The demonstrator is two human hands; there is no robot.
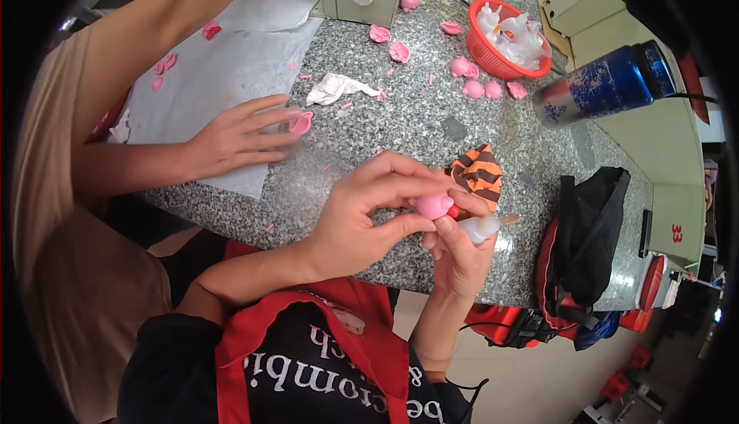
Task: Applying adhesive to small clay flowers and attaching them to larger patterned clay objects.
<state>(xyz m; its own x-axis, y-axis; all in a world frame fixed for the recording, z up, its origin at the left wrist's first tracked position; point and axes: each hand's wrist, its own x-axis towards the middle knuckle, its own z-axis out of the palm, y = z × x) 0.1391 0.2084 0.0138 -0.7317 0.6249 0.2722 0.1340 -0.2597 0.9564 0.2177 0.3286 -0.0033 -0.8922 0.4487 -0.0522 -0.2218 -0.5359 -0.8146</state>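
The left hand (350, 212) pinches one small pink piece (433, 207) over the table (400, 124), and the right hand (464, 251) is closed on one whitish bottle (479, 229), one red bit (454, 212) showing between. Just beyond lies one striped cloth (479, 171); farther out are one red basket (493, 58), one blue bottle (608, 85), one black bag (589, 243) and one co-worker's hand (235, 135).
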